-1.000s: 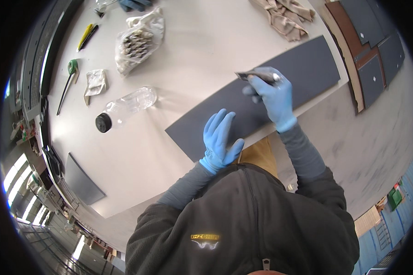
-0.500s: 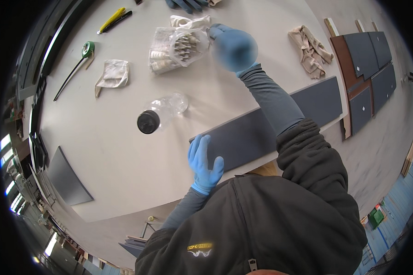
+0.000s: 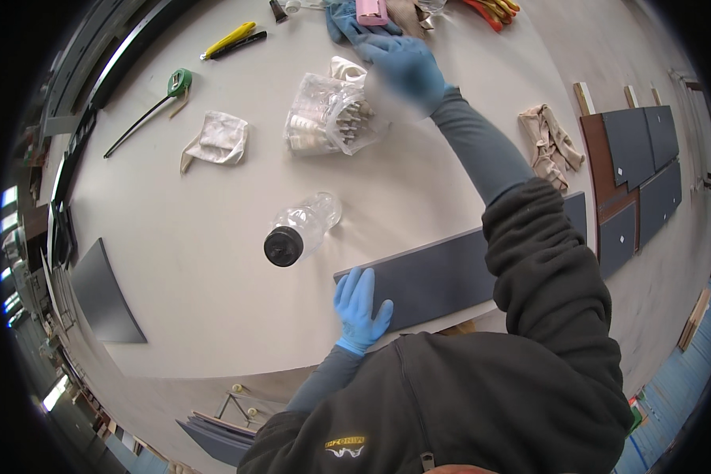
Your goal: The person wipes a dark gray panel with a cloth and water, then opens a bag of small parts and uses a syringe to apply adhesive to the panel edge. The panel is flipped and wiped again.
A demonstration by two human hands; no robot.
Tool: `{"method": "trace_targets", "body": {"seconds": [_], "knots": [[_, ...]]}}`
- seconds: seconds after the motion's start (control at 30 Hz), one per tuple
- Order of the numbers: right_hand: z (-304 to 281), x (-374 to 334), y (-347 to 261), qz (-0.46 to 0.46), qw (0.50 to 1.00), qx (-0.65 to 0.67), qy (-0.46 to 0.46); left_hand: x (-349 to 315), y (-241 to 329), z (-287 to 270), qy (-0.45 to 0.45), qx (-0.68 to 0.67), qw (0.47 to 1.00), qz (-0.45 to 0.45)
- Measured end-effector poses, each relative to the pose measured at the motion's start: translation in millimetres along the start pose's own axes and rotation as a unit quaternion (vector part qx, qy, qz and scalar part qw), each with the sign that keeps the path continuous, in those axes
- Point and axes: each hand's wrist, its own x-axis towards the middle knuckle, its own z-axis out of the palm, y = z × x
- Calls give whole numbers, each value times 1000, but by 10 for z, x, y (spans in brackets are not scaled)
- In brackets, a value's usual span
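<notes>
My left hand (image 3: pixel 362 312), in a light-blue glove, rests on the left end of a long dark-grey panel (image 3: pixel 434 276) with its fingers stretched out. My right hand (image 3: pixel 409 69), in a darker-looking blue glove, reaches to the far side of the table. It is partly smeared, and its fingers meet a crumpled blue glove (image 3: pixel 341 22), so their grip is hidden. Beside that glove is a pink object (image 3: pixel 371 11). Just left of my right wrist lies a clear plastic bag (image 3: pixel 316 118) full of thin metal-tipped pieces. A clear bottle (image 3: pixel 312 217) with a black cap (image 3: pixel 284 246) lies nearer to me.
On the left are a white cloth (image 3: pixel 220 138), a green tape measure (image 3: pixel 179 81) and a yellow utility knife (image 3: pixel 233 39). A beige cloth (image 3: pixel 549 142) lies at the right, with several dark panels (image 3: pixel 628 150) beyond. A curved-looking grey panel (image 3: pixel 107 300) sits at the left edge.
My right hand has moved from beside the bag out to the blue glove at the far side. The view has shifted, bringing the pink object into sight. My left hand stays on the panel.
</notes>
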Motion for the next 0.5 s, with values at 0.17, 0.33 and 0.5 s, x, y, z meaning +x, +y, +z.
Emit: {"method": "trace_targets", "body": {"seconds": [0.17,0.33,0.5], "knots": [[181,439,339,101,882,-136,-440,-50,-9,57,-11,13,1000,-22],[-417,-386,565,11,994,-31,-105,-116,-24,137,11,69,997,-23],[-1854,-1816,319,148,988,-41,-8,-315,155,177,86,47,966,-238]]}}
